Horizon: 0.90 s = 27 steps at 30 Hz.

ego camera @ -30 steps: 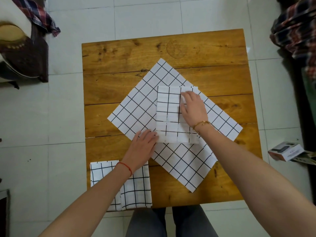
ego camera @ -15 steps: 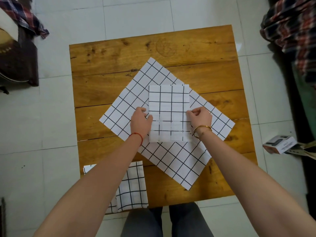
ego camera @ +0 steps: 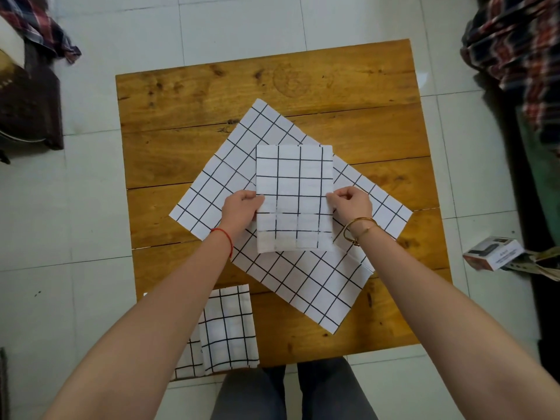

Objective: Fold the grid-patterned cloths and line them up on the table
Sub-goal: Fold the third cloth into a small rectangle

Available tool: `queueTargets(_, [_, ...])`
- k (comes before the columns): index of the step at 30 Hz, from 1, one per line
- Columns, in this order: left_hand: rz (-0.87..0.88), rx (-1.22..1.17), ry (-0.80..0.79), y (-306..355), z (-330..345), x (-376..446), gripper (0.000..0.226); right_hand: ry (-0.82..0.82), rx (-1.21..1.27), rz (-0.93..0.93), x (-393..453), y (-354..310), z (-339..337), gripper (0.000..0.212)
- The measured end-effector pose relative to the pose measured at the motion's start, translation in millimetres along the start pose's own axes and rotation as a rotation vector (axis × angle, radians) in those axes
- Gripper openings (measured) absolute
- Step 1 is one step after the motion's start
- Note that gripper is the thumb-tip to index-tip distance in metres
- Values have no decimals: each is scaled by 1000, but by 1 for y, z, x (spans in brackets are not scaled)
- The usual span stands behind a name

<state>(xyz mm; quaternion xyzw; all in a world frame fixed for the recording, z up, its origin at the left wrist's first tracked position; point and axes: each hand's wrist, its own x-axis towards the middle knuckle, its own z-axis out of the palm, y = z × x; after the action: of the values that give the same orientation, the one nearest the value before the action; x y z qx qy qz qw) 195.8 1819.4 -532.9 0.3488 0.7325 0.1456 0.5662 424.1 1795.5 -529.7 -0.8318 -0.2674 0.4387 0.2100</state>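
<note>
A folded white cloth with a black grid point(ego camera: 294, 189) is held over the middle of the wooden table point(ego camera: 272, 89). My left hand point(ego camera: 241, 209) pinches its left edge and my right hand point(ego camera: 351, 204) pinches its right edge. Beneath it a larger grid cloth point(ego camera: 306, 283) lies flat, unfolded and turned diagonally. Another folded grid cloth point(ego camera: 225, 328) lies at the table's near left corner, partly hidden by my left forearm and hanging a little over the front edge.
A small box point(ego camera: 492, 253) lies on the tiled floor to the right of the table. Plaid fabric point(ego camera: 515, 40) hangs at the far right, and dark furniture point(ego camera: 27, 101) with another plaid cloth stands at the far left.
A second ago both hands lay flat on the small folded cloth, smoothing it. Now each hand pinches one of its side edges and the cloth looks slightly raised.
</note>
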Motion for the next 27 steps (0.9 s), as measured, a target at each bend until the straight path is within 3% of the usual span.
queueTargets(6, [-7,-136,-85,5,-6,-10,29,-87,144,70,1,0,-2,11])
queueTargets(12, [64,-185,-121,5,-17,-15,44,-188,356,84,-9,-10,-11,28])
queueTargets(18, [286,8,82,12,-18,-29,19,-80,409,-114,-11,-10,-13,30])
queueTargets(23, [380,-55,113,17,-21,-38,15,-12,411,-227,-16,-14,-19,33])
queueTargets(27, [494,-96,75,21,-26,-44,10,-22,348,-435,-23,-19,-30,39])
